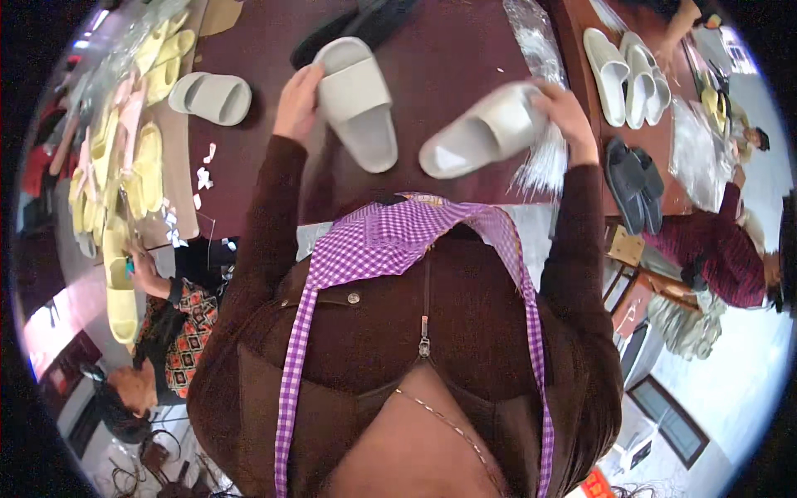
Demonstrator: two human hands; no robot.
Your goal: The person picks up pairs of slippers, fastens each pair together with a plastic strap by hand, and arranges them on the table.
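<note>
My left hand grips the edge of a pale grey slide slipper, held upright over the dark maroon table. A matching pale grey slipper, tilted with its toe pointing left, sits in my right hand. A strip of clear plastic bags lies just beside and under that hand. A third grey slipper rests on the table to the left. My brown sleeves and a purple checked apron fill the lower part of the view.
Dark slippers lie at the table's far edge. Yellow slippers pile up at left beside a seated person. White slippers and dark grey ones lie at right, near another person. Paper scraps dot the table.
</note>
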